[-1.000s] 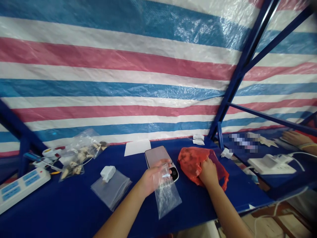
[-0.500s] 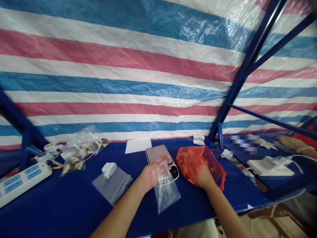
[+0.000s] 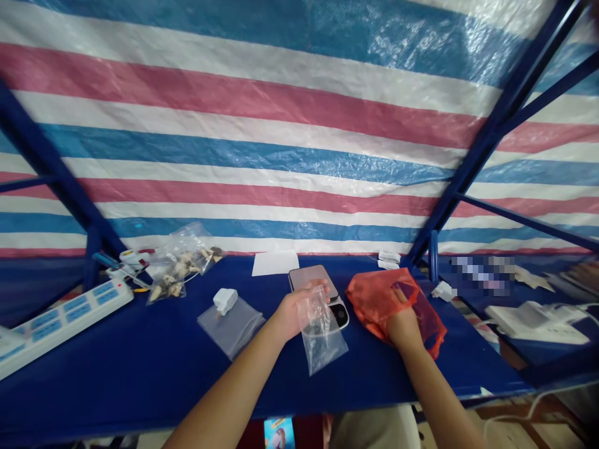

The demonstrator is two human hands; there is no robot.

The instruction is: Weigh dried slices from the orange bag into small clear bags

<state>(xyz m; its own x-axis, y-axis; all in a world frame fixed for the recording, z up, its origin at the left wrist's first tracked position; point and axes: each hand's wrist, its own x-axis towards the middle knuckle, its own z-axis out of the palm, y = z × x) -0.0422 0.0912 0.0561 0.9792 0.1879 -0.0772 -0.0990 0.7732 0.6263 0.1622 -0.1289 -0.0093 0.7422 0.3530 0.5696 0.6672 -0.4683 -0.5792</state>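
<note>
My left hand is closed on a small clear plastic bag, which hangs down in front of a digital scale. The scale has a flat plate and a dark round control at its near end; my hand and the bag cover part of it. To the right lies a red plastic bag with its mouth toward me. My right hand reaches into that mouth. Its fingers are mostly hidden by the red film, so what they touch inside does not show.
A white charger plug rests on a stack of clear bags. Farther left are a bag of small beige pieces and a power strip. White paper lies behind. Blue frame posts flank the table; another person's blurred hand is far right.
The view has shifted, so the table's things sit farther right. My left hand still holds the clear bag. My right hand remains in the red bag, which looks flatter.
</note>
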